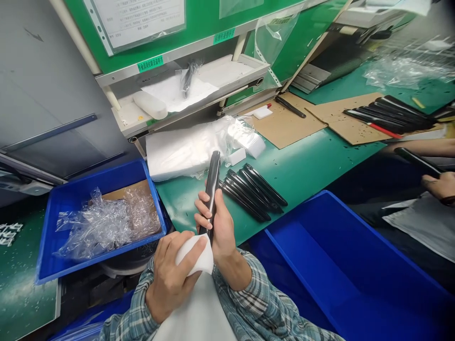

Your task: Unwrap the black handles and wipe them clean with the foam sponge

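My right hand is wrapped round a glossy black elongated part, which points up and away from me. My left hand grips a soft white pad, pressing it against the part's near end. Whether the pad is foam or cloth I cannot tell. That near end is hidden by the pad and fingers. Just beyond my right hand, several similar black parts lie side by side on the green work table.
On the left, a blue bin holds crumpled clear plastic bags. Another blue bin stands at right. White sheets lie beneath the shelf. A co-worker's hand holds a black part near more parts on cardboard.
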{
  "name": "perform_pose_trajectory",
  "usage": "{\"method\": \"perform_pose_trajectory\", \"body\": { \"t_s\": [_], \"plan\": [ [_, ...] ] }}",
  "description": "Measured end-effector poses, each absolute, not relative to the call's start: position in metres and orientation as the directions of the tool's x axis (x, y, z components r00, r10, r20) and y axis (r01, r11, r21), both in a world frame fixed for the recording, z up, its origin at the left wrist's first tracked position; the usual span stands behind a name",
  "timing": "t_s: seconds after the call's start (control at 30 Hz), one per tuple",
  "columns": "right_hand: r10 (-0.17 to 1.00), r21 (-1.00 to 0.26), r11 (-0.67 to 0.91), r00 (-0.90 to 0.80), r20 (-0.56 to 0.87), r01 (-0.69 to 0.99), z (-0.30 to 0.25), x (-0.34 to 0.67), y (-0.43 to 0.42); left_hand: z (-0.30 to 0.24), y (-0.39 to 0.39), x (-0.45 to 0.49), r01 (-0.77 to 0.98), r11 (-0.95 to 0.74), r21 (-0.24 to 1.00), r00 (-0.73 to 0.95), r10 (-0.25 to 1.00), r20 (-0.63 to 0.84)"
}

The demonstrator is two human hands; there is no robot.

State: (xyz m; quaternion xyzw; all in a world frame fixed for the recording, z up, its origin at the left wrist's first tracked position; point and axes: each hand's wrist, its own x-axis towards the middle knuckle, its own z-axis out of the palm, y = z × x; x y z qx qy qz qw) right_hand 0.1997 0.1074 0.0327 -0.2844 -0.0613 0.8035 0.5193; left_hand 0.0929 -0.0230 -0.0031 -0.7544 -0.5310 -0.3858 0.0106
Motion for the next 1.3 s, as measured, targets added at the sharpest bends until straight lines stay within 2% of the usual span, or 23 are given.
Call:
{"method": "perform_pose_trajectory", "body": {
  "t_s": [0.27,0.57,0.87,0.93,1.03,1.13,1.3],
  "plan": [
    [0.904,-0.445,-0.39,-0.244,-0.351,-0.806,0.034,0.196,0.11,-0.007,-0.023,0.094,0.815,-0.414,0.404,0.097,0.786,0.61],
    [0.894,-0.418,-0.412,-0.272,-0.355,-0.81,0.032,0.195,0.106,-0.007,-0.026,0.091,0.826,-0.406,0.392,0.1,0.789,0.607],
    [0.913,-0.466,-0.379,-0.241,-0.329,-0.8,0.037,0.193,0.101,-0.004,-0.027,0.091,0.814,-0.416,0.405,0.106,0.792,0.601],
    [0.895,-0.46,-0.425,-0.286,-0.342,-0.78,0.035,0.192,0.099,-0.004,-0.025,0.09,0.809,-0.411,0.419,0.089,0.792,0.605],
    [0.849,-0.368,-0.508,-0.381,-0.365,-0.779,0.03,0.195,0.102,-0.008,-0.025,0.088,0.776,-0.398,0.49,0.008,0.782,0.624],
    [0.841,-0.226,-0.487,-0.384,-0.38,-0.843,0.03,0.201,0.112,-0.014,-0.027,0.086,0.745,-0.358,0.563,-0.083,0.787,0.611],
    [0.809,-0.062,-0.486,-0.422,-0.409,-0.872,0.034,0.208,0.122,-0.017,-0.028,0.09,0.737,-0.371,0.565,-0.059,0.797,0.6]
  ]
}}
